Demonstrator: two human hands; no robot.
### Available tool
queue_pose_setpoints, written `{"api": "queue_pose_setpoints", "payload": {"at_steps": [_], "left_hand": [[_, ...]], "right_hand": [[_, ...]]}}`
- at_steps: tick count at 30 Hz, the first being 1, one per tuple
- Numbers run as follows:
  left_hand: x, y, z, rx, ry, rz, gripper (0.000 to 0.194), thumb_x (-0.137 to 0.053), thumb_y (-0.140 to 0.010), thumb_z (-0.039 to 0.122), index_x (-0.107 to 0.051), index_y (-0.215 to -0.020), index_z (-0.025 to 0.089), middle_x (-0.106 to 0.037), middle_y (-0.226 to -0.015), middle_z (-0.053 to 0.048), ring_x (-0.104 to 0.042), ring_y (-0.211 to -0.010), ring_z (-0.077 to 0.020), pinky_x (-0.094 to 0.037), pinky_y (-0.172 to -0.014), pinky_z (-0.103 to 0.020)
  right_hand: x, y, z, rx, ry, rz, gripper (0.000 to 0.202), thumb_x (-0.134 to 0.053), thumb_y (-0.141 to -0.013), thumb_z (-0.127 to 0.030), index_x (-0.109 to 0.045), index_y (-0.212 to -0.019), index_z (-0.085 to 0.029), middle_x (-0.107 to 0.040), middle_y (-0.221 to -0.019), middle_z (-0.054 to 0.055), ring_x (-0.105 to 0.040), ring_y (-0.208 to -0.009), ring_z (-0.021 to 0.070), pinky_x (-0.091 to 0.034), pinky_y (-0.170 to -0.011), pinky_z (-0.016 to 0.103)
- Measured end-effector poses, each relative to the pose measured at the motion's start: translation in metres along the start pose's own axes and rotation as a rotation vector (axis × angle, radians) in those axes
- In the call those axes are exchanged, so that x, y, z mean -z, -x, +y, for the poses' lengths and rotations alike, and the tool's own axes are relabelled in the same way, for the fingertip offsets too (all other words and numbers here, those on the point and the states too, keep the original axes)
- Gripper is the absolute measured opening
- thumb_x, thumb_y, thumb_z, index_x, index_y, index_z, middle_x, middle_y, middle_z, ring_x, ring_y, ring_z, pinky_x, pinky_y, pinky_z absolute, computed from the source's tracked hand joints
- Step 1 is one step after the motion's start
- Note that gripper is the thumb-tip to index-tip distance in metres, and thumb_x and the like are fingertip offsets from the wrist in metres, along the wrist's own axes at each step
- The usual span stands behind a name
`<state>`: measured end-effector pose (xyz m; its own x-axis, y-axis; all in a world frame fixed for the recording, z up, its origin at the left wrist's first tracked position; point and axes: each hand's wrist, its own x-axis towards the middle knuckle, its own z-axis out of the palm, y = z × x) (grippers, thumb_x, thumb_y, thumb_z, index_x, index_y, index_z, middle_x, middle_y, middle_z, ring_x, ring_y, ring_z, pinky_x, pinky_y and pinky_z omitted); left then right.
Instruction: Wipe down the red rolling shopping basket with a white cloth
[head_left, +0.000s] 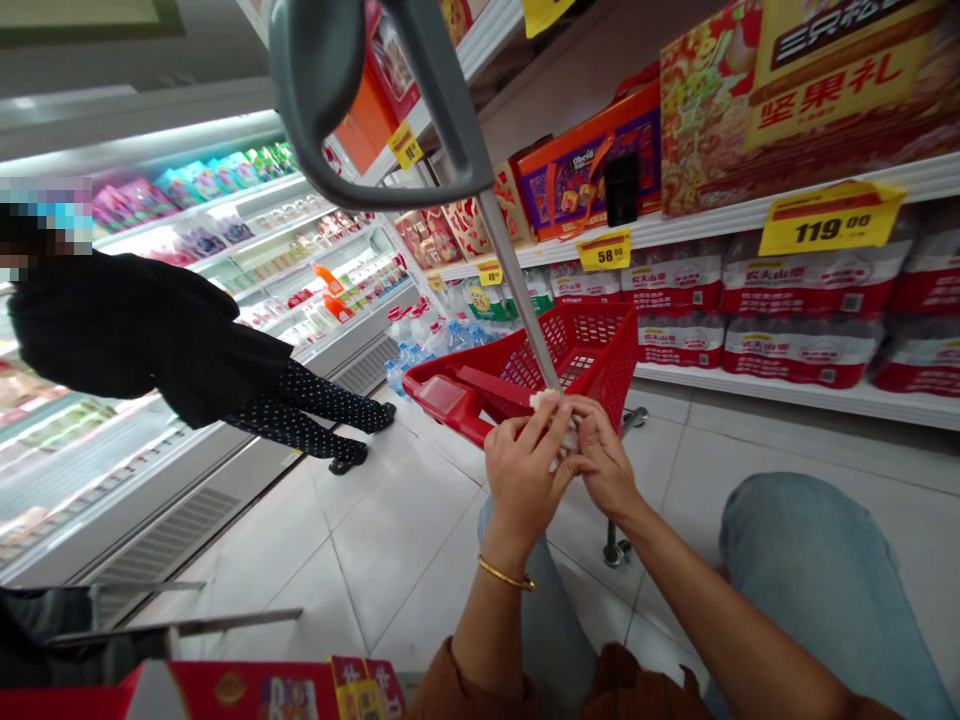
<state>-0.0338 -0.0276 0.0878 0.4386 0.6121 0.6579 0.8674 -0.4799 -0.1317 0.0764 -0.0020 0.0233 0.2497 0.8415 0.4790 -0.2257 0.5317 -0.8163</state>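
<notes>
My left hand (521, 478) and my right hand (606, 460) meet in front of me, fingers closed around a small whitish crumpled thing (568, 440). Most of it is hidden by the fingers, and its kind does not show. Just beyond the hands stands a red shopping cart (577, 345) with perforated basket walls. Its metal pole (517, 270) slants up from close behind my fingertips to a grey loop handle (397, 195). Whether the fingers touch the cart, I cannot tell. A gold bangle (506, 575) circles my left wrist.
A person in black (142, 325) stands at left by a lit refrigerated display (247, 240). Shelves at right hold gift boxes (817, 90) above red-wrapped bottle packs (802, 350). Bottom left, red boxes (247, 690) sit close by. White floor tiles (405, 530) run between.
</notes>
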Motion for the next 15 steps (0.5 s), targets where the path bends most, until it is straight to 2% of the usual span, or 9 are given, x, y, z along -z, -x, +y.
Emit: {"api": "queue_pose_setpoints", "payload": {"at_steps": [4, 6, 8, 11, 15], "left_hand": [[-0.002, 0.004, 0.000, -0.022, -0.023, 0.013, 0.050, -0.062, -0.086, 0.046, -0.055, -0.131, 0.026, -0.059, -0.135, -0.005, -0.056, -0.096, -0.0238, -0.040, -0.083, -0.041], [-0.004, 0.006, -0.001, -0.001, -0.008, 0.028, 0.048, -0.063, -0.085, 0.046, -0.058, -0.128, 0.025, -0.061, -0.133, -0.005, -0.056, -0.096, -0.0235, -0.040, -0.084, -0.041], [-0.005, 0.007, 0.000, 0.035, 0.028, 0.061, 0.044, -0.064, -0.085, 0.045, -0.061, -0.123, 0.025, -0.063, -0.129, -0.004, -0.056, -0.095, -0.0229, -0.039, -0.084, -0.041], [-0.007, 0.006, 0.002, 0.074, 0.067, 0.120, 0.037, -0.067, -0.083, 0.041, -0.064, -0.116, 0.025, -0.068, -0.123, -0.002, -0.057, -0.092, -0.0219, -0.039, -0.083, -0.040], [-0.007, 0.006, 0.004, 0.104, 0.084, 0.179, 0.032, -0.069, -0.082, 0.038, -0.067, -0.110, 0.024, -0.070, -0.117, -0.001, -0.056, -0.088, -0.0207, -0.039, -0.080, -0.039]], "right_hand": [[0.005, -0.003, -0.010, -0.162, -0.214, -0.093, 0.044, -0.032, -0.095, -0.058, -0.055, -0.115, -0.028, -0.063, -0.118, 0.006, -0.062, -0.106, 0.0210, -0.055, -0.083, 0.036], [0.009, -0.005, -0.013, -0.186, -0.239, -0.084, 0.039, -0.042, -0.092, -0.056, -0.052, -0.118, -0.029, -0.064, -0.116, 0.006, -0.064, -0.102, 0.0206, -0.056, -0.081, 0.036], [0.013, -0.009, -0.016, -0.156, -0.192, -0.065, 0.034, -0.057, -0.087, -0.050, -0.053, -0.113, -0.028, -0.064, -0.113, 0.006, -0.064, -0.102, 0.0199, -0.055, -0.086, 0.036], [0.016, -0.015, -0.023, -0.020, -0.028, -0.011, 0.027, -0.070, -0.079, -0.039, -0.057, -0.099, -0.026, -0.058, -0.115, 0.006, -0.060, -0.108, 0.0205, -0.051, -0.095, 0.040], [0.015, -0.025, -0.040, 0.346, 0.326, 0.106, 0.019, -0.074, -0.076, -0.030, -0.056, -0.074, -0.022, -0.049, -0.124, 0.006, -0.046, -0.129, 0.0274, -0.035, -0.110, 0.053]]}}
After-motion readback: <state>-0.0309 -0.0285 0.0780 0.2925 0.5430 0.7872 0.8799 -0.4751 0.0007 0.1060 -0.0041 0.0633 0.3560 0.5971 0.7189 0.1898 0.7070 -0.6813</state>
